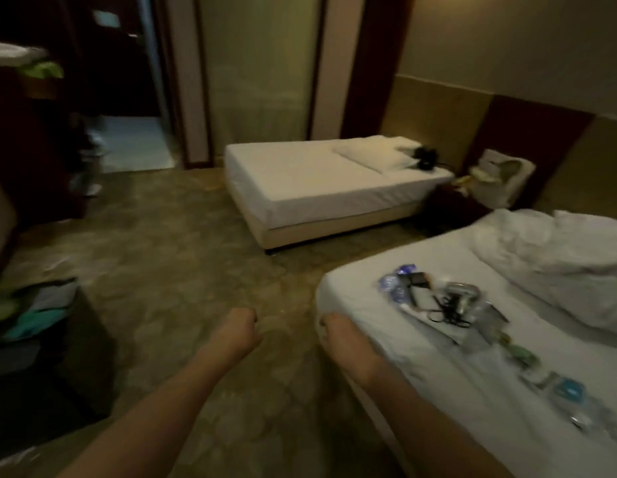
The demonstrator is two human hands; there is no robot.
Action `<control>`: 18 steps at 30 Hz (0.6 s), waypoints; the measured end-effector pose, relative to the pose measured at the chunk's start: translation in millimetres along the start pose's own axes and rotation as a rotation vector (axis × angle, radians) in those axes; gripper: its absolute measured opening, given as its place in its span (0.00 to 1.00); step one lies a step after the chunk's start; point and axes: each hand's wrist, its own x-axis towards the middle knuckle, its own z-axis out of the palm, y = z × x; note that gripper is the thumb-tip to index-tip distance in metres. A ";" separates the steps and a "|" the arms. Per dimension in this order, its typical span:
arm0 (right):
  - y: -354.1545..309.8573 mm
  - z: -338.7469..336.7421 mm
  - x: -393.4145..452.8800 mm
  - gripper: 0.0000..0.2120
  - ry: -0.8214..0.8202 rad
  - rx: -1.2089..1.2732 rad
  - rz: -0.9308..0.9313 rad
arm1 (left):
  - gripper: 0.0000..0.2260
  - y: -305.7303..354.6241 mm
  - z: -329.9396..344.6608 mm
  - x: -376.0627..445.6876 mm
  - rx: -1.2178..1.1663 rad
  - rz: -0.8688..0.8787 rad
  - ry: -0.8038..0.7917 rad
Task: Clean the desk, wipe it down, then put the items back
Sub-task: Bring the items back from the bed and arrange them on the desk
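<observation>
Though empty, a curled left hand (239, 331).

Left hand: the left hand (239, 327), low centre of the frame, is curled into a loose fist over the patterned carpet floor (169, 257), holding nothing.
Right hand: the right hand (338, 334) lies at the corner of the near white-sheeted bed (420, 360), fingers bent out of sight.
Near bed: blurred plastic water bottles (395, 282), a tangled black cable (450, 310), a crumpled white duvet (555, 257).
Upper centre: a made white single bed (300, 188).

Both hands (239, 331) (338, 334) outstretched, fingers seemingly curled, empty.
</observation>
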 end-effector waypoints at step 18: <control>327.6 -77.7 -64.4 0.13 0.099 0.083 0.625 | 0.16 343.6 151.1 138.9 0.210 0.562 -0.217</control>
